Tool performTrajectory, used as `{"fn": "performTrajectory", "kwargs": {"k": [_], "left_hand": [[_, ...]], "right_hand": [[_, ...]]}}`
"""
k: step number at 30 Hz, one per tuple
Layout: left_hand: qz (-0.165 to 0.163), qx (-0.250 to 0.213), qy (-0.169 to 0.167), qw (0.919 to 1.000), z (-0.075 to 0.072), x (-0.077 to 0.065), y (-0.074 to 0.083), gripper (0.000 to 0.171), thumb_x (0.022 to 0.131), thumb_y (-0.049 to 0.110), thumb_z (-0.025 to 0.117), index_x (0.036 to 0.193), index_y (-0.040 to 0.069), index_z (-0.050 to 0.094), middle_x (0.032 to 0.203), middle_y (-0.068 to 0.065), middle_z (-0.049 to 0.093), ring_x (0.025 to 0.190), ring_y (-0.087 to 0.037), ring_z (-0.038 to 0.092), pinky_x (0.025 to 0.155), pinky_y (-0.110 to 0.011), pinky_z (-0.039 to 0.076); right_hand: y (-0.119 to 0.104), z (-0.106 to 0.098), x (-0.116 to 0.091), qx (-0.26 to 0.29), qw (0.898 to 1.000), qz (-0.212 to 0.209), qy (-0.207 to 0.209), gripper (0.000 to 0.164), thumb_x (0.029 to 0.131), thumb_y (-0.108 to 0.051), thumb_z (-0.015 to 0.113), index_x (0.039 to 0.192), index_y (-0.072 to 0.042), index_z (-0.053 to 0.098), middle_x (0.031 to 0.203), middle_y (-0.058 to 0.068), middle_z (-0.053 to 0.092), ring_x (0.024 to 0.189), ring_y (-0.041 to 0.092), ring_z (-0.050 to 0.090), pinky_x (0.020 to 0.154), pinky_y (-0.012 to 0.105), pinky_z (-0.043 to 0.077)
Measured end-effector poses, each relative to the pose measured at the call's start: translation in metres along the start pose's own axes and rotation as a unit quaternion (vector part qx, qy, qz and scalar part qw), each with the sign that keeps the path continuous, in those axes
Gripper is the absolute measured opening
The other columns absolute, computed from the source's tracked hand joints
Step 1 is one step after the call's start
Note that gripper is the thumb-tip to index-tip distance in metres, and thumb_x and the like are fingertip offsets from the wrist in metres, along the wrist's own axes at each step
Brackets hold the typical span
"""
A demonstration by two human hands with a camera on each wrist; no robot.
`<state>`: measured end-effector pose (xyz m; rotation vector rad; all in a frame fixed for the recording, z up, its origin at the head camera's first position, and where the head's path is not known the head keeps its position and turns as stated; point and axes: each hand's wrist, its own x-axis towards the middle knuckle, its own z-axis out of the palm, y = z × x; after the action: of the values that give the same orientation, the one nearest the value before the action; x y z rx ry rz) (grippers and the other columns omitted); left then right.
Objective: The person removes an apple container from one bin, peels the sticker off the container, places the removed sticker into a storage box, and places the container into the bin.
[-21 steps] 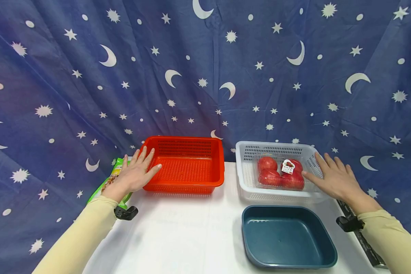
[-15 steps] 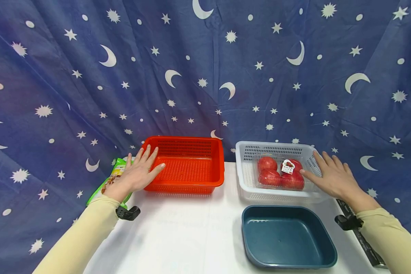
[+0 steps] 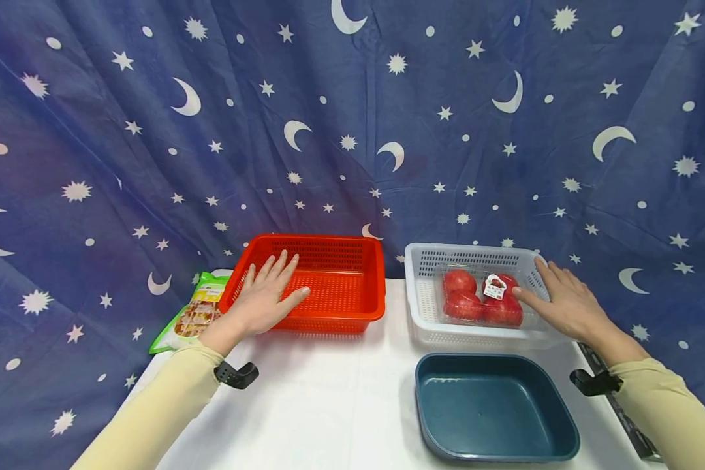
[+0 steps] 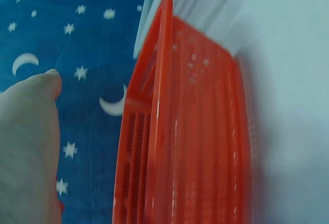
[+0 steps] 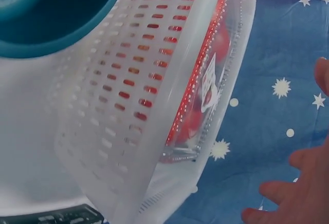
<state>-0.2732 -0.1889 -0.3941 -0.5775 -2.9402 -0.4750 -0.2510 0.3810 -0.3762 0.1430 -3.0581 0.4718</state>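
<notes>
My left hand (image 3: 264, 300), palm down with fingers spread, overlaps the left part of a red plastic basket (image 3: 329, 287) in the head view. Nothing is in its grasp. The basket's slotted side (image 4: 205, 131) fills the middle of the left wrist view. At the right end of a white perforated basket (image 3: 429, 320) is my right hand (image 3: 570, 307), fingers extended and holding nothing. Inside that basket lies a clear plastic pack of red round fruit (image 3: 463, 305) with a white label (image 3: 494, 287). Through the slots of the white basket (image 5: 175, 95), the right wrist view shows red.
A dark teal rectangular tub (image 3: 493, 405) stands in front of the white basket. Left of the red basket lies a green and yellow food bag (image 3: 202, 310). A long black object (image 3: 631, 424) lies partly under my right arm. A starry blue curtain (image 3: 352, 117) hangs behind the white table (image 3: 329, 398).
My left hand has moved right, from beside the green bag to over the red basket, uncovering more of the bag. My right hand has shifted slightly left. The containers stay in place.
</notes>
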Motion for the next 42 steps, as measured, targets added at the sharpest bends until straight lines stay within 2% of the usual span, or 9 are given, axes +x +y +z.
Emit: {"fn": "performTrajectory", "kwargs": {"k": [5,16,22,28,34,39,42], "left_hand": [[0.032,-0.023,0.006,0.9992,0.011,0.001,0.024,0.084,0.102,0.068,0.038,0.165,0.019,0.015,0.171,-0.008,0.008,0.156,-0.036,0.006,0.121,-0.062,-0.002],[0.097,-0.074,-0.007,0.9925,0.033,0.001,0.078,0.082,0.101,0.07,0.035,0.165,0.024,0.013,0.171,0.004,0.003,0.156,-0.021,0.002,0.125,-0.049,0.003],[0.145,-0.102,-0.011,0.984,0.045,0.0,0.105,0.079,0.103,0.066,0.038,0.165,0.022,0.017,0.171,0.005,0.005,0.156,-0.02,0.003,0.125,-0.044,0.007],[0.172,-0.145,-0.021,0.9742,0.06,0.001,0.124,0.077,0.103,0.065,0.041,0.165,0.026,0.017,0.171,0.011,0.004,0.156,-0.019,0.011,0.124,-0.047,0.017],[0.187,-0.176,-0.043,0.9655,0.079,0.002,0.144,0.074,0.103,0.064,0.041,0.165,0.03,0.017,0.171,0.01,0.007,0.155,-0.023,0.018,0.121,-0.053,0.024],[0.179,-0.185,-0.062,0.9642,0.094,0.005,0.16,0.072,0.102,0.067,0.038,0.164,0.036,0.017,0.171,0.011,0.007,0.154,-0.024,0.022,0.118,-0.062,0.025],[0.173,-0.192,-0.063,0.9639,0.102,0.009,0.167,0.072,0.103,0.066,0.038,0.164,0.034,0.02,0.171,0.008,0.009,0.152,-0.029,0.028,0.116,-0.063,0.028]], "right_hand": [[-0.002,0.002,0.002,0.032,0.999,0.003,0.005,0.101,0.099,-0.067,0.046,0.163,-0.006,-0.002,0.162,0.038,0.007,0.143,0.064,0.007,0.105,0.083,0.007],[-0.005,0.003,0.006,0.103,0.994,0.018,-0.011,0.096,0.102,-0.063,0.043,0.163,-0.006,-0.003,0.159,0.041,0.009,0.14,0.067,0.015,0.095,0.087,0.022],[-0.006,0.004,0.008,0.137,0.99,0.022,-0.022,0.096,0.102,-0.061,0.044,0.162,-0.004,-0.004,0.159,0.041,0.007,0.14,0.067,0.014,0.097,0.086,0.021],[-0.004,0.005,0.01,0.17,0.984,0.026,-0.039,0.098,0.101,-0.064,0.043,0.163,-0.006,-0.007,0.162,0.038,0.0,0.144,0.064,0.007,0.099,0.086,0.017],[0.0,0.004,0.013,0.204,0.976,0.039,-0.067,0.1,0.101,-0.064,0.044,0.162,-0.008,-0.01,0.162,0.038,-0.001,0.143,0.065,0.005,0.1,0.086,0.018],[0.004,0.003,0.016,0.225,0.968,0.061,-0.09,0.105,0.098,-0.068,0.046,0.162,-0.008,-0.012,0.162,0.038,-0.003,0.143,0.065,0.005,0.1,0.085,0.018],[0.006,0.003,0.018,0.232,0.965,0.073,-0.102,0.108,0.096,-0.072,0.046,0.162,-0.008,-0.012,0.163,0.036,-0.005,0.144,0.064,0.003,0.1,0.085,0.017]]}}
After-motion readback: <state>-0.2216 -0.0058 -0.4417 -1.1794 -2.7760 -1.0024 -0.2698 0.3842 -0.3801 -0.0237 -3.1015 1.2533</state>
